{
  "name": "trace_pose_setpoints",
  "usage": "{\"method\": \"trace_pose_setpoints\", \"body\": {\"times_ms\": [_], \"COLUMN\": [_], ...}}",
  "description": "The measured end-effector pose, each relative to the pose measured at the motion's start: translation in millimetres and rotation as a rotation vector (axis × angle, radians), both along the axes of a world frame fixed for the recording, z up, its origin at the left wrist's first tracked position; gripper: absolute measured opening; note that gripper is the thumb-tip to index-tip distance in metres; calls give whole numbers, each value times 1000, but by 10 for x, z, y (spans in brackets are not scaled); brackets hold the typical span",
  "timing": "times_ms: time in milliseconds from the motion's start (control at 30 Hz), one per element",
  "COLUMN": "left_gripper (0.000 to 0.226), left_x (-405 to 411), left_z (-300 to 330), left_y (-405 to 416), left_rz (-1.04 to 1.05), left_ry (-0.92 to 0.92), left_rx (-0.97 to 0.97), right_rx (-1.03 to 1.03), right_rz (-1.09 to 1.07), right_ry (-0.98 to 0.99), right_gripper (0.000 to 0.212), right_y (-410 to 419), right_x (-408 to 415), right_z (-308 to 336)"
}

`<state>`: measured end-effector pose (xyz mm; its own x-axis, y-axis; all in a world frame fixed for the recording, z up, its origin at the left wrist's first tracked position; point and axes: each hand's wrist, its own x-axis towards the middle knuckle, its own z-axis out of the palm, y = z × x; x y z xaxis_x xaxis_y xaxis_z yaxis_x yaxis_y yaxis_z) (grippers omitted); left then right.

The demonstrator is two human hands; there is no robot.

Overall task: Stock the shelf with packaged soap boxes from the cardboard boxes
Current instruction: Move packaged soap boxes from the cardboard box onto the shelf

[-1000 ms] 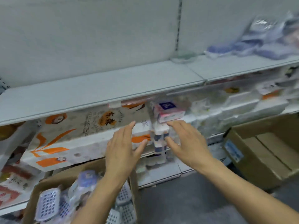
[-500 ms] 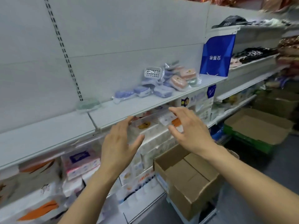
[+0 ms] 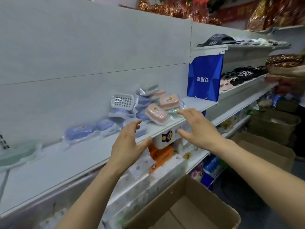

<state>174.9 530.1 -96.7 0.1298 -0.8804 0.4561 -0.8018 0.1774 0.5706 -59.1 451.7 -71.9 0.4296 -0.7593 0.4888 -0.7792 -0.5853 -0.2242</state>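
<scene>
Both my hands hover empty, fingers spread wide: my left hand and right hand face each other. The packaged soap boxes lie heaped on the shelf just beyond my fingertips; an open cardboard box sits below my wrists.

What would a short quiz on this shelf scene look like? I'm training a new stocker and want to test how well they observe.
1. True or false: the left hand grips a soap box.
2. Which item stands upright against the back panel above the pile of bagged soap boxes?
A. white slotted soap tray
B. orange carton
C. black slipper
3. Fill in: the blue bag hangs at the shelf's ____ end.

Key:
1. False; both it and the right hand are open and hold nothing.
2. A.
3. Right.
</scene>
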Motion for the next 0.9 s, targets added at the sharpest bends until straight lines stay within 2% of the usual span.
{"method": "trace_pose_setpoints", "body": {"times_ms": [100,200,467,633,733,800,900], "left_gripper": [68,71,92,109,120,127,132], "left_x": [-139,-284,-633,-865,-1006,-1054,-1094], "left_z": [29,1,-273,-523,-553,-550,-534], "left_y": [-548,-1033,-2217,-2927,-3210,-3353,-3481], "left_rz": [-22,-5,180,489,674,783,898], "left_ry": [145,211,515,582,617,580,490], "left_rx": [77,136,245,206,186,205,232], "right_rx": [37,69,103,174,253,268,181], "right_rz": [-12,-8,153,276,360,398,405], "right_ry": [10,39,121,103,169,203,202], "right_gripper": [65,71,78,95,105,104,95], "right_y": [-570,-1157,-2779,-3668,-4000,-4110,-4161], "right_x": [-158,-259,-192,-64,-21,12,69], "right_z": [53,95,128,-2,-116,-188,-277]}}
